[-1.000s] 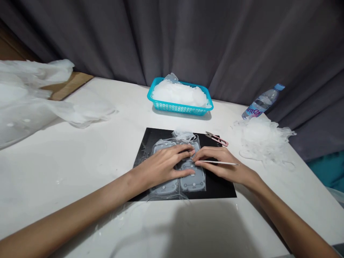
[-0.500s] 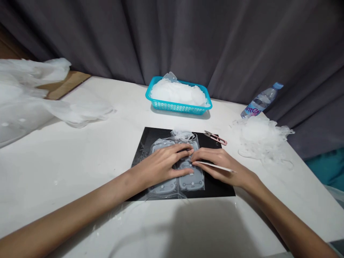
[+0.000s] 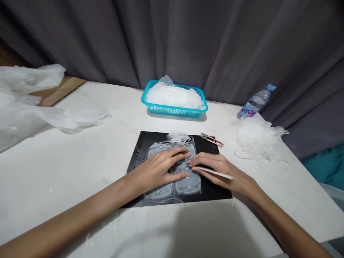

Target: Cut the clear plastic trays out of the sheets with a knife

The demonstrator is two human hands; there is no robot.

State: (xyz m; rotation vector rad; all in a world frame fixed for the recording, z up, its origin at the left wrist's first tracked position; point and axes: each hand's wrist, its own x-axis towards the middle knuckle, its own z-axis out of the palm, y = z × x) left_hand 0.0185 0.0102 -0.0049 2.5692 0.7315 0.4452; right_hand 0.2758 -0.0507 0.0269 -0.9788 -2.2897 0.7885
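A translucent grey moulded sheet (image 3: 188, 184) with several rounded rectangular panels lies on a black mat (image 3: 215, 191). My left hand (image 3: 163, 163) lies flat across the panels, fingers spread, pressing on them. Close to its fingertips, my right hand (image 3: 215, 168) is closed in a pinch around a slim white pen-like tool (image 3: 215, 172). The tool's tip meets the sheet in the gap between the right-hand panels, mostly hidden by my fingers, so its kind is unclear. White stringy trimmings (image 3: 180, 138) sit at the sheet's far edge.
Pink-handled thread snips (image 3: 212, 139) rest across the mat's far right corner. Behind stands a blue basket (image 3: 174, 111) full of whitish translucent pieces. At right are a pile of clear scraps (image 3: 255, 138) and a water bottle (image 3: 256, 103); at left, translucent plastic sheets (image 3: 24, 114).
The whole view has shifted slightly, so things appear a little lower and further left. My right hand with the tool has moved slightly nearer along the panel gap; my left hand keeps its place.
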